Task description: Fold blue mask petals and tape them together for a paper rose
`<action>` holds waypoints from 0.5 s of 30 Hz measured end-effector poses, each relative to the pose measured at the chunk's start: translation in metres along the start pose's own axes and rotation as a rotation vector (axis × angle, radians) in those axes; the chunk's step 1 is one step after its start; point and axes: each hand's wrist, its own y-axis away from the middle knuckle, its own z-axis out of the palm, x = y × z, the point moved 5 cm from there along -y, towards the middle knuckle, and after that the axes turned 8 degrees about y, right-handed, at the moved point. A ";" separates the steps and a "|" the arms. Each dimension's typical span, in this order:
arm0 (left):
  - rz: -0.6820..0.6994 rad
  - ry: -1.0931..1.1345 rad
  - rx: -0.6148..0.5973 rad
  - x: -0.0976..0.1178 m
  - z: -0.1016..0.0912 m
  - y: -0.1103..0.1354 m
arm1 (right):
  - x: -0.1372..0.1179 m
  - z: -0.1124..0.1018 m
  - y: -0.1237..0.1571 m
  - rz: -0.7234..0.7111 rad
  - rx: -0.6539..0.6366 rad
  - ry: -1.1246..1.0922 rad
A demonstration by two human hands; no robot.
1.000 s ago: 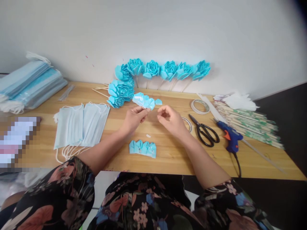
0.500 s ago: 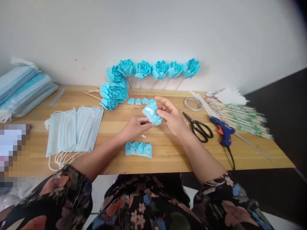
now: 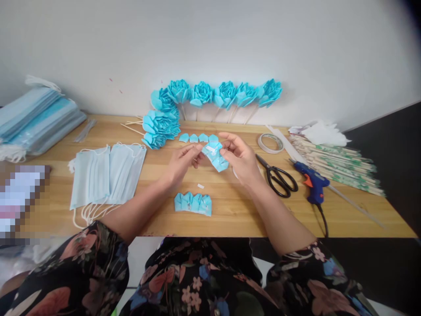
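Note:
Both hands meet above the middle of the wooden table (image 3: 230, 210). My right hand (image 3: 241, 160) grips a strip of folded blue petals (image 3: 215, 156), fingers curled round its right side. My left hand (image 3: 182, 161) pinches the strip's left end, where a small white piece of tape shows. Below the hands a second blue petal strip (image 3: 193, 203) lies flat near the front edge, with a tiny white scrap (image 3: 200, 186) just above it. A row of small blue petals (image 3: 198, 138) lies on the table behind the hands.
Finished blue flowers (image 3: 210, 94) on sticks lean against the wall. Flat face masks (image 3: 107, 173) and a mask stack (image 3: 36, 118) lie left. Right of the hands: tape roll (image 3: 270, 143), black scissors (image 3: 279, 177), blue glue gun (image 3: 312, 182), bundled sticks (image 3: 338, 162), white scraps (image 3: 320, 131).
One second ago my left hand alone held the strip out flat and my right was empty. My right hand then took hold of it, and both hands now work it together.

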 end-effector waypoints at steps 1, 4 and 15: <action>0.005 0.002 -0.002 0.001 0.000 0.000 | 0.000 0.000 0.000 0.000 -0.002 -0.003; 0.004 0.011 0.010 0.002 0.000 0.001 | 0.000 0.002 0.001 0.012 -0.010 0.008; 0.034 -0.012 0.011 0.006 0.001 0.001 | -0.006 0.005 0.005 -0.006 -0.040 0.082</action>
